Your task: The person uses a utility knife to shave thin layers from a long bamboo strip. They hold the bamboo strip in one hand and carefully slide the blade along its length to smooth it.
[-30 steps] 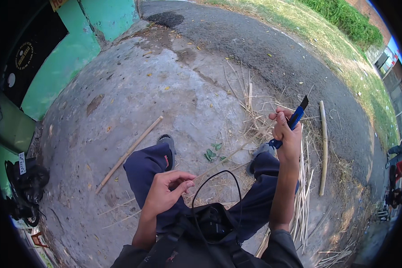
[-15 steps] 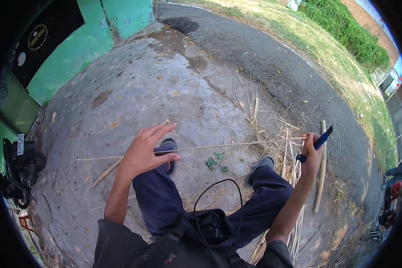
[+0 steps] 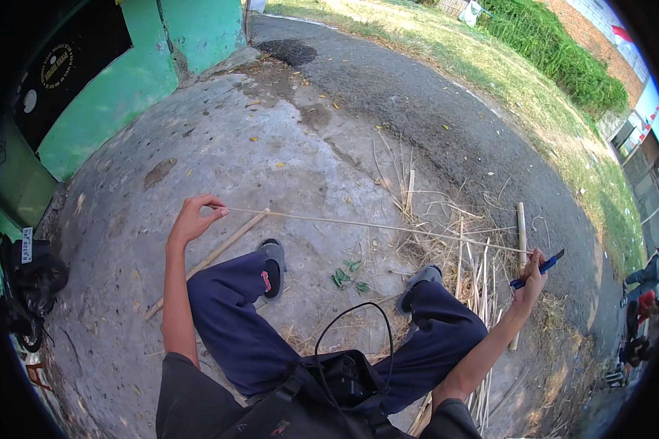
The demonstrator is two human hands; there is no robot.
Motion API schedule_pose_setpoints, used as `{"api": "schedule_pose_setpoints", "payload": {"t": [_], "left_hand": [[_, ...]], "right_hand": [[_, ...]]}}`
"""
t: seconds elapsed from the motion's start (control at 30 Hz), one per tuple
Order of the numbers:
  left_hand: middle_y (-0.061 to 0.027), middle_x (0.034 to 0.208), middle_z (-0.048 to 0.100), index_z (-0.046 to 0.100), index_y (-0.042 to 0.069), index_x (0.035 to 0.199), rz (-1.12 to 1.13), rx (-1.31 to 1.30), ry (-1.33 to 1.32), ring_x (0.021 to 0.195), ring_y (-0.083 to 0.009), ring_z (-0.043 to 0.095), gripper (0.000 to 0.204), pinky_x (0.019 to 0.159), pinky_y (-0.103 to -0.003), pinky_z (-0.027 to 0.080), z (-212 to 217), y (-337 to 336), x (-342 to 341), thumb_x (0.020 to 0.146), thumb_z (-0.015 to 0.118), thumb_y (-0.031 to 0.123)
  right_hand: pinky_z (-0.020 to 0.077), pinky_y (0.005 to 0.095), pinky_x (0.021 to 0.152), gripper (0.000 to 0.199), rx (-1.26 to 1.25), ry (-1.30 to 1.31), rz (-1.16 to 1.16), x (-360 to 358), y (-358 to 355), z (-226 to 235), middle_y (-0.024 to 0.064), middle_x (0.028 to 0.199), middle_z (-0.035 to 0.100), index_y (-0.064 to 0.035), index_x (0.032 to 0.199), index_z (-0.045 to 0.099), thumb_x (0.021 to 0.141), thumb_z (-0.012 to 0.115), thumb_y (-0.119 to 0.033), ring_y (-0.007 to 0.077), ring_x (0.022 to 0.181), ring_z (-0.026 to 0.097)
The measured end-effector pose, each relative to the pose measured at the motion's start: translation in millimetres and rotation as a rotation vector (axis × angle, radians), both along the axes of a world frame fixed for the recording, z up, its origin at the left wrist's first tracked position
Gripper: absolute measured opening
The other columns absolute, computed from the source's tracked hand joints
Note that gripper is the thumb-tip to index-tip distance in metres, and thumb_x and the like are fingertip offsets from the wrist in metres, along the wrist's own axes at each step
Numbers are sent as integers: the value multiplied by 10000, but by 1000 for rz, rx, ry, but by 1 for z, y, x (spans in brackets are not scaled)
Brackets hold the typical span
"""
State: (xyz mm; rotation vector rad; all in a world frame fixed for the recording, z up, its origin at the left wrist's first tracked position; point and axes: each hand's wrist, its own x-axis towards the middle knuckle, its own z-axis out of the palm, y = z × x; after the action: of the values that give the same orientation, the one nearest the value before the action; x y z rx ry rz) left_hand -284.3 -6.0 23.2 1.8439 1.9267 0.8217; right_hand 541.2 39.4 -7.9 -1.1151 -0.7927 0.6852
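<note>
My left hand [image 3: 192, 219] pinches one end of a long thin bamboo sliver [image 3: 373, 226] that stretches across in front of my knees. At its other end is my right hand [image 3: 530, 274], which grips a blue-handled knife [image 3: 539, 268] with the blade pointing up and right. The sliver runs level above my sandalled feet [image 3: 272, 265]. I sit on the concrete with both legs in dark blue trousers [image 3: 227, 322] spread out.
A pile of split bamboo strips and shavings [image 3: 461, 249] lies by my right foot, with a thicker bamboo piece [image 3: 521, 231] beyond it. Another stick [image 3: 211, 257] lies under my left leg. A green wall [image 3: 117, 95] stands at left, a motorbike [image 3: 29, 285] beside it.
My left hand has swung out to the left and pinched the sliver's end. My right hand with the knife has dropped lower and to the right, pulling the sliver straight.
</note>
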Motion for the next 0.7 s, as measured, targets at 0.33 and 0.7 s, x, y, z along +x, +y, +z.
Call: {"api": "schedule_pose_setpoints", "payload": {"t": [0.33, 0.7], "left_hand": [[-112, 852, 798, 813, -3, 956, 248, 175, 26, 802, -200, 753, 189, 782, -335, 558, -20, -4, -15, 893, 853, 170], [-159, 792, 782, 783, -6, 899, 560, 385, 104, 748, -270, 782, 285, 723, -367, 565, -15, 12, 23, 936, 837, 271]], "right_hand": [[213, 222, 465, 267, -36, -90, -144, -9, 1, -9, -24, 830, 703, -44, 1127, 760, 1025, 792, -289, -14, 510, 327], [434, 239, 615, 326, -73, -614, -333, -24, 19, -24, 3, 928, 800, -29, 1081, 830, 976, 842, -338, 50, 677, 589]]}}
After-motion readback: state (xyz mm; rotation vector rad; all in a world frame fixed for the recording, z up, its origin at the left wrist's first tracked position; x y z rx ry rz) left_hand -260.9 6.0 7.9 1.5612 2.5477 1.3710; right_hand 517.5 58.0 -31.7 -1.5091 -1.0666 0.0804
